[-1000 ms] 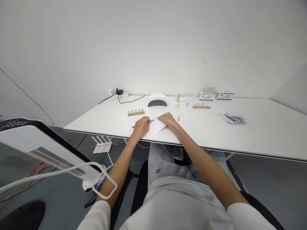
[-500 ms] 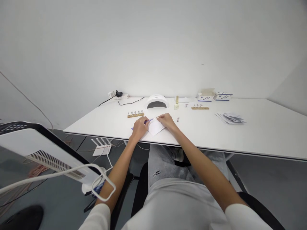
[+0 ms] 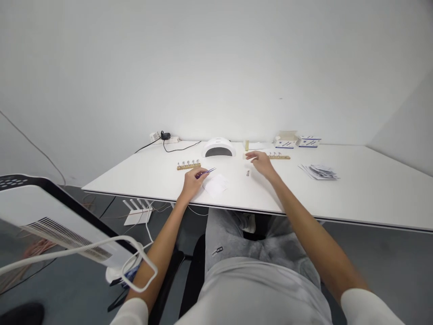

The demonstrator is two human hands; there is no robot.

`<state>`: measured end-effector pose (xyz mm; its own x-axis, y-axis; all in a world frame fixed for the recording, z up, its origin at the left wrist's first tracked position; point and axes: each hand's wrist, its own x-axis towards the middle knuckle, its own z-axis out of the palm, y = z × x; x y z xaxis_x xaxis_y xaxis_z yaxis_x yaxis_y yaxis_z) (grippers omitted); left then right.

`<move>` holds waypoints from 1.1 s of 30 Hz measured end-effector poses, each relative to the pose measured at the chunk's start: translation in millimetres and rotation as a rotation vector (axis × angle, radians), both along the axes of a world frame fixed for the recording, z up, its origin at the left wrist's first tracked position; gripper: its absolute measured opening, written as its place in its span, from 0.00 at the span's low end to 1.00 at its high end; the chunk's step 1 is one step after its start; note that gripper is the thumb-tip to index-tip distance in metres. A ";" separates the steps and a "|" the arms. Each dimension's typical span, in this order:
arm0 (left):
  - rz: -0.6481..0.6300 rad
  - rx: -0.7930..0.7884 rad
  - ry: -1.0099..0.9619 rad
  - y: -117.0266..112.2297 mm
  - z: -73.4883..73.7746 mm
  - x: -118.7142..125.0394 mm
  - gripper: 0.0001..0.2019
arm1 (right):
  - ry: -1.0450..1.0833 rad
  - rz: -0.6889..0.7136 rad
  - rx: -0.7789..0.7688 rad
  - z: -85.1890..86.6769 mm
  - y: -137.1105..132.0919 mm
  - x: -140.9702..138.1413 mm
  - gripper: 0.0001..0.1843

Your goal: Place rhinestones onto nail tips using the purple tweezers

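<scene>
My left hand (image 3: 192, 181) is closed around purple tweezers (image 3: 206, 172), their thin pale tip pointing right above the table. A small white paper sheet (image 3: 216, 184) lies flat just right of that hand. My right hand (image 3: 260, 161) is raised with its fingers stretched out to the left, and I see nothing in it. Its fingertips are close to a small pale block, which they partly cover. A tiny glittery piece (image 3: 248, 173) sits on the table below the right hand. Behind the left hand stands a wooden strip (image 3: 188, 166) with several small metal stands on it.
A white nail lamp (image 3: 218, 146) stands near the wall, a gold-coloured bottle (image 3: 246, 145) to its right. Another wooden strip (image 3: 280, 157) is partly behind my right hand. Two small boxes (image 3: 286, 141) and a pile of packets (image 3: 320, 171) are farther right. A white appliance (image 3: 67, 225) stands at left.
My right hand has let go at the paper and moved right and away from me, its fingers now extended. The left hand has shifted slightly left with the tweezers, and the paper lies on the table.
</scene>
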<state>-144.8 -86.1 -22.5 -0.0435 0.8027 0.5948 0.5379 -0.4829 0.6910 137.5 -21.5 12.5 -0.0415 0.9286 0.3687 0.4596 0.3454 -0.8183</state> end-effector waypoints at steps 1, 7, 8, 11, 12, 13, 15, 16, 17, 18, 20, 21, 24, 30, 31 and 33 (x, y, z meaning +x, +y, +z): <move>-0.003 -0.010 -0.002 0.3 -0.1 0.0 0.07 | -0.051 0.035 -0.024 -1.6 2.3 14.3 0.29; 0.016 -0.046 -0.016 0.3 0.0 0.4 0.09 | -0.159 0.288 -0.280 -11.8 -1.5 51.6 0.22; 0.021 -0.045 -0.012 0.0 0.2 0.6 0.09 | -0.162 0.322 -0.289 -12.5 -2.9 50.4 0.21; 0.033 -0.033 0.002 -1.3 0.9 1.3 0.08 | -0.191 0.335 -0.259 -15.3 -3.4 42.5 0.19; 0.034 -0.027 0.005 -1.6 1.1 1.5 0.08 | -0.200 0.314 -0.243 -17.0 -2.5 39.7 0.18; 0.034 -0.020 0.008 -1.8 1.3 1.8 0.08 | -0.205 0.290 -0.230 -19.0 -1.4 37.2 0.17; 0.031 -0.012 0.011 -1.9 1.4 2.2 0.08 | -0.210 0.239 -0.208 -23.7 1.1 33.3 0.16; 0.030 -0.012 0.008 -1.8 1.4 2.4 0.08 | -0.211 0.213 -0.199 -25.8 2.2 32.0 0.15; 0.028 -0.014 0.005 -1.7 1.4 2.5 0.08 | -0.211 0.190 -0.193 -27.6 3.0 30.9 0.15; 0.024 -0.018 0.000 -1.4 1.2 2.6 0.08 | -0.212 0.174 -0.190 -29.1 3.6 30.2 0.15; 0.018 -0.024 -0.003 -0.9 0.7 2.2 0.08 | -0.206 0.161 -0.189 -31.0 4.3 29.4 0.15; 0.016 -0.025 0.000 -0.7 0.4 1.8 0.08 | -0.196 0.159 -0.189 -31.6 4.6 29.3 0.15; 0.017 -0.021 0.026 -0.7 -0.3 1.2 0.08 | -0.152 0.155 -0.183 -33.1 5.6 28.4 0.14; -0.024 0.029 0.089 -5.4 1.7 20.9 0.08 | 0.059 0.225 -0.138 -36.3 0.8 12.3 0.10; -0.042 0.031 0.100 -6.8 2.2 26.9 0.08 | 0.089 0.262 -0.119 -36.6 -1.6 7.6 0.09; -0.079 0.051 0.138 -9.5 2.8 37.7 0.08 | 0.087 0.336 -0.056 -36.8 -6.9 -1.4 0.09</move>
<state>-107.0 -95.6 -19.7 0.1040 0.7688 0.6309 0.5850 -0.5603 0.5864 136.1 -28.4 -24.3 -0.3192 0.8874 0.3327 0.2559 0.4187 -0.8713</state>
